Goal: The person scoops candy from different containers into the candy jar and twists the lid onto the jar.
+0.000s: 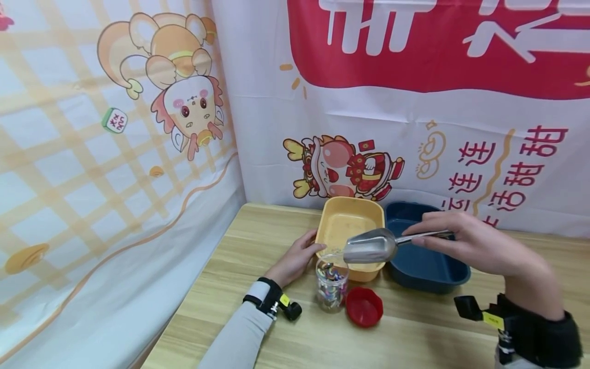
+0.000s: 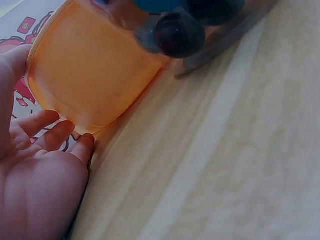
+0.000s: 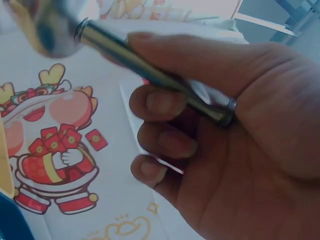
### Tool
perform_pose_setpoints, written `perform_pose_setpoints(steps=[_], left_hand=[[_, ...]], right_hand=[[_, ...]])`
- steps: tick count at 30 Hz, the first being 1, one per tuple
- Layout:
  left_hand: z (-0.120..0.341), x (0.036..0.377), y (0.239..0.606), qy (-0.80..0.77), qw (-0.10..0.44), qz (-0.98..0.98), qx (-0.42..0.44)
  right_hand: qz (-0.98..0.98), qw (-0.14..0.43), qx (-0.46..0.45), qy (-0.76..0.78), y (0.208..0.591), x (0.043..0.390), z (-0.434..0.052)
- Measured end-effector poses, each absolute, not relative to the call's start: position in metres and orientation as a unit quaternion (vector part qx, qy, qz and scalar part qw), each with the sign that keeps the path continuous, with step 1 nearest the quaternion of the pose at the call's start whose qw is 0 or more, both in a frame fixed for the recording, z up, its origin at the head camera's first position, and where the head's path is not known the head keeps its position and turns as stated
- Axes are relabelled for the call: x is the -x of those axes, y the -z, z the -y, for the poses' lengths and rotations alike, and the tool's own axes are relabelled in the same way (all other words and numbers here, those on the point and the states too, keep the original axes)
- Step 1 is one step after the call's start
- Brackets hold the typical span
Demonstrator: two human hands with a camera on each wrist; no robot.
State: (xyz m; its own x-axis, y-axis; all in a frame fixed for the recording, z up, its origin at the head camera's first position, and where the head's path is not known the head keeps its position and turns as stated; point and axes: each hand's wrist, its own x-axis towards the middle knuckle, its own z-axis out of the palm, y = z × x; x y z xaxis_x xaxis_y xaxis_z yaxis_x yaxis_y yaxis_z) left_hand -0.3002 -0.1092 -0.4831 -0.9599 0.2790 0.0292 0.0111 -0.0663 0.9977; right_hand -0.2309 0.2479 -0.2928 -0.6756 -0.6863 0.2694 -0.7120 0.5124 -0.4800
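In the head view, my right hand [image 1: 465, 238] grips the handle of a metal scoop [image 1: 371, 247]. The scoop's mouth points left over the rim of a clear jar [image 1: 331, 302] with multicoloured beads [image 1: 331, 284] in it. What lies inside the scoop cannot be seen. The right wrist view shows thumb and curled fingers round the scoop handle [image 3: 130, 57]. My left hand [image 1: 295, 259] holds the left side of a yellow bin [image 1: 350, 205], thumb over its rim and fingers along the outer wall. Close up, the left wrist view shows round beads [image 2: 180, 35] beside this bin.
A dark blue bin [image 1: 428, 277] stands right of the yellow one, under my right hand. In front of the yellow bin, a red scalloped lid or bowl [image 1: 364, 307] lies beside the jar. A printed cloth [image 1: 262, 154] hangs behind the wooden table [image 1: 258, 230].
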Motion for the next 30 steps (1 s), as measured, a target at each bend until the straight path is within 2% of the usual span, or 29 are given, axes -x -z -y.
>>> perform_pose_setpoints(steps=[9, 21, 30], left_hand=[[0.111, 0.299, 0.487, -0.726, 0.088, -0.674, -0.108], [0.11, 0.3, 0.483, -0.724, 0.087, -0.675, -0.112], [0.11, 0.299, 0.484, -0.726, 0.093, -0.674, -0.104]], right_hand=[[0.893, -0.014, -0.373, -0.25, 0.318, 0.263, -0.23], [0.864, -0.087, -0.409, -0.28, 0.367, 0.297, -0.195], [0.864, -0.081, -0.397, -0.297, 0.373, 0.301, -0.194]])
